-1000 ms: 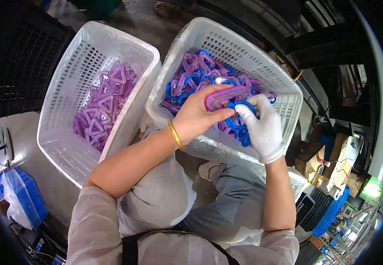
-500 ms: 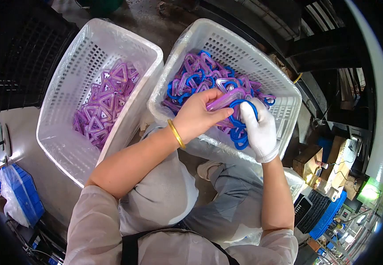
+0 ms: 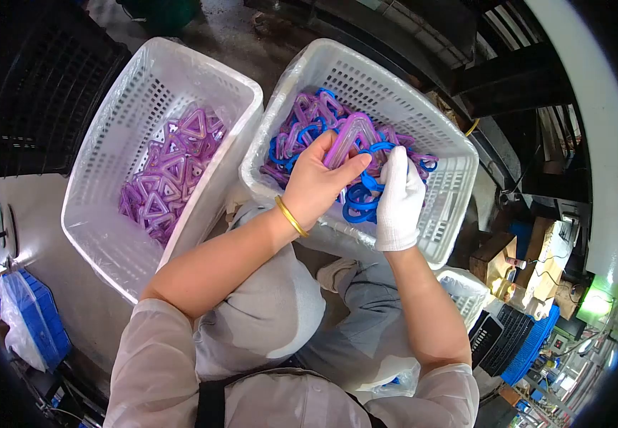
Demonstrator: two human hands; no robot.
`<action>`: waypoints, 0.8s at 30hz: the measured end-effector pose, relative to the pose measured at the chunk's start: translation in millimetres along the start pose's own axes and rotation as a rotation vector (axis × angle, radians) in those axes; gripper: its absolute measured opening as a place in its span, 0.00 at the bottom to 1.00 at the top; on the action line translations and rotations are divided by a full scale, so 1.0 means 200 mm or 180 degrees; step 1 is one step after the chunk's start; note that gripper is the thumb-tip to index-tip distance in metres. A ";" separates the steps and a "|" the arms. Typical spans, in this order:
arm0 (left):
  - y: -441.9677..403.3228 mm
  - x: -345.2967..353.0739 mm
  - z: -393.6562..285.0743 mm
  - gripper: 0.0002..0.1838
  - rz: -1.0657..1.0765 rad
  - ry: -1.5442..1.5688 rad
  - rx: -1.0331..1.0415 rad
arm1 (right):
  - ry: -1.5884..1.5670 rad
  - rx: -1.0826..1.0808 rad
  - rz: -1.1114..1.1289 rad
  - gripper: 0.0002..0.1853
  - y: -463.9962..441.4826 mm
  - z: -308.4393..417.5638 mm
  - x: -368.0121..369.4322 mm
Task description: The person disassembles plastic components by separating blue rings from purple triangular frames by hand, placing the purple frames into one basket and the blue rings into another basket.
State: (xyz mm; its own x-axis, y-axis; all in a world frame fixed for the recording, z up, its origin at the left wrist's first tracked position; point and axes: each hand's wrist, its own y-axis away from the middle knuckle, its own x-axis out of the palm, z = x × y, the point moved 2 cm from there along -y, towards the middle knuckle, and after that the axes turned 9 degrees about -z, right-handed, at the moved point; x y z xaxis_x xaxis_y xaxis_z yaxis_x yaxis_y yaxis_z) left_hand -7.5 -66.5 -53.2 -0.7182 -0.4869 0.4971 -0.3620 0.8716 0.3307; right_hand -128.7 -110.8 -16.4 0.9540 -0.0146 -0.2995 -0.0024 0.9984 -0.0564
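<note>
My bare left hand [image 3: 316,175], with a gold bangle [image 3: 291,216] at the wrist, grips a translucent purple plastic triangle [image 3: 349,134] by its lower side. My right hand [image 3: 401,203], in a white knitted glove, is closed on blue plastic rings [image 3: 361,202]. Several of these rings hang in a bunch beside the glove, and one upper ring reaches the triangle's lower edge. Whether that ring is joined to the triangle I cannot tell. Both hands are over the right-hand white basket [image 3: 454,207], which holds purple triangles mixed with blue rings.
Left of it stands another white plastic-lined basket [image 3: 102,185] with only purple triangles [image 3: 173,167] visible. My knees are against the baskets' near side. A dark crate [image 3: 45,93] stands far left, a blue crate [image 3: 42,314] lower left. Wooden boxes [image 3: 494,260] sit at right.
The purple triangle has been tilted upright, its point now upward. My gloved right hand has moved left and slightly up, with the blue rings hanging further left.
</note>
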 end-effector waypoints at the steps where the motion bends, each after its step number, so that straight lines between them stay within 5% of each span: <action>1: 0.00 -0.01 -0.01 0.13 0.0008 -0.0012 0.0028 | -0.0014 -0.0208 0.0029 0.20 0.00 0.00 0.00; 8: -0.02 -0.02 0.04 0.11 -0.0625 -0.0759 0.0790 | 0.0095 0.0004 -0.0297 0.21 0.00 -0.04 0.08; 11: -0.01 0.00 0.00 0.13 -0.0741 -0.1236 0.1851 | -0.0301 0.0501 -0.0530 0.21 -0.03 -0.05 0.11; 12: 0.00 0.01 -0.03 0.14 -0.0520 -0.1400 0.2725 | -0.0609 0.0726 -0.0652 0.21 -0.04 -0.03 0.12; 17: 0.03 -0.07 -0.11 0.15 0.0389 -0.1935 0.3092 | -0.0855 0.0713 -0.0332 0.21 -0.02 0.00 0.09; 20: 0.04 -0.24 -0.11 0.17 0.0983 -0.2463 0.3587 | -0.0531 0.0105 0.0015 0.18 0.03 -0.01 0.10; 24: 0.08 -0.52 -0.37 0.17 0.0487 -0.3767 0.3690 | 0.0147 0.0130 0.0439 0.19 -0.03 -0.11 0.06</action>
State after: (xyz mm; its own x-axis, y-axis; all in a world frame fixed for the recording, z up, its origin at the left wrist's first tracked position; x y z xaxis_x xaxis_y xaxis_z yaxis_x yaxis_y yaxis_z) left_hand 105.6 -5.6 -39.1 -0.6141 -0.5607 -0.5555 -0.0816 0.7452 -0.6619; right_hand -124.7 -117.6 -40.9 0.9306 0.1213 -0.3453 -0.1194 0.9925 0.0269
